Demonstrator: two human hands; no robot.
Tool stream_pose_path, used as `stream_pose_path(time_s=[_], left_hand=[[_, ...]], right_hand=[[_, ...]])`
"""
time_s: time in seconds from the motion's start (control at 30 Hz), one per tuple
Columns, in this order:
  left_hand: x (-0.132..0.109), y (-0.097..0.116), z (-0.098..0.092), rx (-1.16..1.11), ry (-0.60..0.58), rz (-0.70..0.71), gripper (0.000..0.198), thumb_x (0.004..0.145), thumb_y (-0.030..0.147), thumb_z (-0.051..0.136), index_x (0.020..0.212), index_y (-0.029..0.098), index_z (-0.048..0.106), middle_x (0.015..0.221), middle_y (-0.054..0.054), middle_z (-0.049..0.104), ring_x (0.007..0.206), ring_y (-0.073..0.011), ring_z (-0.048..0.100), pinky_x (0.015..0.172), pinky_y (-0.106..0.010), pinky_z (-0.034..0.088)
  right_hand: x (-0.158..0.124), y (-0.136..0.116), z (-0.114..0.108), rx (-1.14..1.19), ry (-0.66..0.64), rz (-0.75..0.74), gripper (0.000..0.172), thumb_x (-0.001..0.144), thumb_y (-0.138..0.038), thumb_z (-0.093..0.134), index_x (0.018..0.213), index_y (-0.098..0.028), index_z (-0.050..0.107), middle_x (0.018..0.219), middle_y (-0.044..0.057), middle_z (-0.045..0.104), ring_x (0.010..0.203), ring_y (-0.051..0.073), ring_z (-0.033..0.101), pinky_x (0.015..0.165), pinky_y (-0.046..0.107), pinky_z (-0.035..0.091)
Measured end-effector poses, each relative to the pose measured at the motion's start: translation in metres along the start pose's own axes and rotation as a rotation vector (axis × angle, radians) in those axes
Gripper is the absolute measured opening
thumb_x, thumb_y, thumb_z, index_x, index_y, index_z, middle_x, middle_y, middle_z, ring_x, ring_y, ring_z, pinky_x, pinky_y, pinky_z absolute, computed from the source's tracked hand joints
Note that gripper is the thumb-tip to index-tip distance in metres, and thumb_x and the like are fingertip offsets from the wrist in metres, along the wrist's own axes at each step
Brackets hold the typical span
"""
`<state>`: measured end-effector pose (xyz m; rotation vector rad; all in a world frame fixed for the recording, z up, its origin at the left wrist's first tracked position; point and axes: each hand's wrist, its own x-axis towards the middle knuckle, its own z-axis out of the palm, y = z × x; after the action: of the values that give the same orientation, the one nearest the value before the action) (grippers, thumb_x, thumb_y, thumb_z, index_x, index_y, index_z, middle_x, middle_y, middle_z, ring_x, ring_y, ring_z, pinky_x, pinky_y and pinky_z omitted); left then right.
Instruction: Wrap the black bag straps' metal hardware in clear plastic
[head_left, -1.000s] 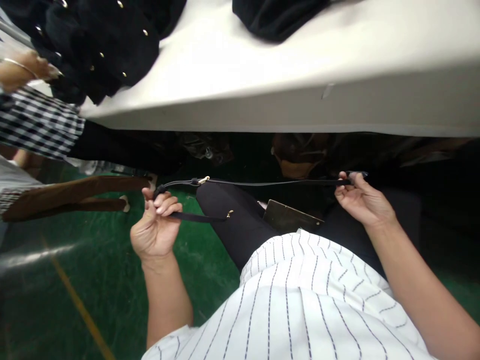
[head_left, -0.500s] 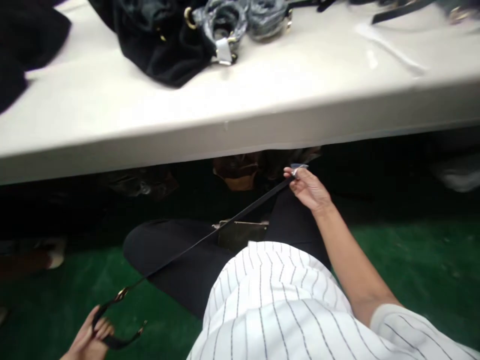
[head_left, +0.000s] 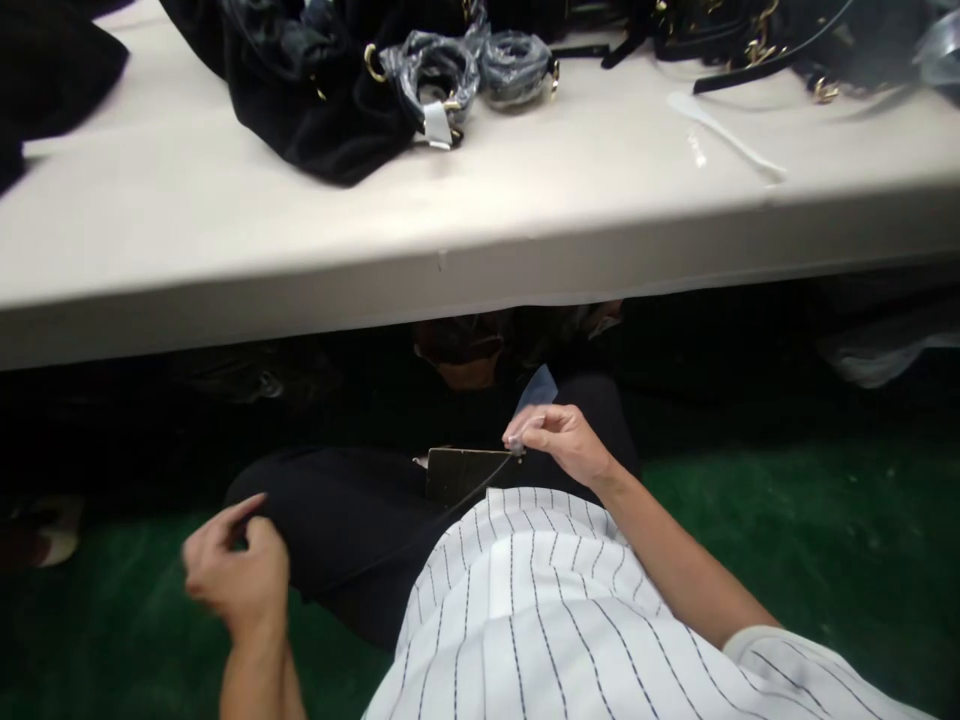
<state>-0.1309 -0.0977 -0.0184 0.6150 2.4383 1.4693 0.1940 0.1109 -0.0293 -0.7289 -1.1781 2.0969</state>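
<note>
My right hand (head_left: 559, 440) is closed in a pinch over my lap. Between its fingers are a strip of clear bluish plastic film (head_left: 537, 388) and the end of a thin black strap (head_left: 484, 483). That strap runs down to the left and gets lost against my dark trousers, so its far end is hidden. Left of my knee, my left hand (head_left: 236, 565) is raised, slightly blurred, its forefinger and thumb apart. I see nothing in it.
On the white table (head_left: 337, 230) lie a black cloth bag (head_left: 322, 120), film-wrapped coils (head_left: 442, 75), black straps with gold fittings (head_left: 750, 70) and a white strip (head_left: 727, 140). The table's front edge stands just ahead of my knees. Dim bags lie underneath.
My left hand has let go of the strap's gold-buckled end and moved up and right towards my knee. My right hand has come down and left, and more of the film shows.
</note>
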Motion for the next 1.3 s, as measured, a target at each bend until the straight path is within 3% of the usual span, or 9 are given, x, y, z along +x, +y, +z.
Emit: stream_pose_path(time_s=[0.1,0.23,0.3,0.37,0.47,0.6,0.9,1.1,1.3], left_hand=[[-0.018,0.052,0.061,0.067,-0.097,0.255,0.017,0.08,0.008,0.061,0.082,0.019,0.074,0.099,-0.006,0.066,0.104,-0.0203,0.058,0.1,-0.027,0.039],[-0.053,0.075,0.126,-0.2,-0.974,-0.296,0.026,0.086,0.036,0.068,0.087,0.011,0.075,0.075,-0.011,0.069,0.073,-0.0212,0.067,0.068,-0.025,0.052],[-0.065,0.072,0.148,-0.365,-1.195,-0.611,0.042,0.087,0.048,0.066,0.087,0.007,0.074,0.075,-0.014,0.069,0.07,-0.0232,0.068,0.065,-0.027,0.054],[-0.07,0.068,0.163,-0.522,-1.128,-0.866,0.04,0.092,0.042,0.061,0.093,0.004,0.072,0.081,-0.016,0.07,0.073,-0.0229,0.069,0.069,-0.029,0.056],[-0.062,0.064,0.175,-0.723,-0.837,-1.132,0.026,0.1,0.02,0.047,0.1,0.003,0.067,0.084,-0.015,0.07,0.075,-0.0197,0.069,0.074,-0.03,0.059],[-0.031,0.054,0.182,-0.887,-0.571,-1.229,0.027,0.1,0.01,0.035,0.095,0.003,0.06,0.08,-0.013,0.066,0.069,-0.0164,0.067,0.067,-0.028,0.06],[0.045,0.016,0.172,-0.863,-0.293,-1.019,0.031,0.101,0.007,0.025,0.084,0.011,0.05,0.062,0.001,0.045,0.044,-0.0052,0.044,0.041,-0.011,0.04],[0.053,0.001,0.162,-0.76,-0.158,-0.685,0.03,0.105,0.02,0.027,0.09,0.012,0.051,0.058,0.005,0.037,0.037,-0.0035,0.028,0.035,-0.012,0.023],[0.031,-0.002,0.167,-0.649,-0.378,-0.44,0.028,0.097,0.041,0.052,0.102,0.014,0.059,0.056,0.005,0.043,0.036,-0.0039,0.027,0.036,-0.014,0.015]], right_hand=[[-0.009,0.003,0.023,-0.007,-0.159,0.048,0.011,0.079,-0.031,0.077,0.077,-0.02,0.075,0.086,0.006,0.073,0.078,0.02,0.067,0.073,0.034,0.053],[-0.017,0.007,0.048,-0.06,-0.362,0.046,0.014,0.081,-0.032,0.075,0.078,-0.019,0.075,0.091,0.007,0.074,0.09,0.023,0.069,0.087,0.037,0.052],[-0.021,0.01,0.055,-0.087,-0.441,0.062,0.017,0.083,-0.035,0.072,0.081,-0.018,0.075,0.093,0.007,0.074,0.093,0.023,0.069,0.09,0.036,0.052],[-0.024,0.016,0.056,-0.1,-0.489,0.075,0.021,0.083,-0.036,0.072,0.084,-0.016,0.075,0.094,0.008,0.074,0.094,0.023,0.069,0.09,0.035,0.052],[-0.027,0.027,0.054,-0.094,-0.549,0.085,0.027,0.082,-0.038,0.073,0.086,-0.011,0.074,0.094,0.01,0.073,0.091,0.022,0.069,0.088,0.032,0.052],[-0.027,0.04,0.052,-0.111,-0.586,0.127,0.037,0.075,-0.045,0.078,0.086,-0.01,0.074,0.09,0.008,0.072,0.087,0.02,0.068,0.086,0.028,0.05],[-0.032,0.033,0.031,-0.09,-0.642,0.385,0.033,0.069,-0.041,0.082,0.082,-0.012,0.076,0.082,0.006,0.072,0.081,0.019,0.066,0.078,0.026,0.049],[-0.043,0.029,0.007,0.006,-0.427,0.456,0.028,0.069,-0.039,0.083,0.063,-0.016,0.07,0.07,0.005,0.063,0.071,0.018,0.059,0.071,0.032,0.047],[-0.041,0.036,-0.009,-0.066,-0.025,0.54,0.032,0.065,-0.045,0.084,0.066,-0.015,0.071,0.101,0.013,0.066,0.09,0.024,0.061,0.079,0.035,0.046]])
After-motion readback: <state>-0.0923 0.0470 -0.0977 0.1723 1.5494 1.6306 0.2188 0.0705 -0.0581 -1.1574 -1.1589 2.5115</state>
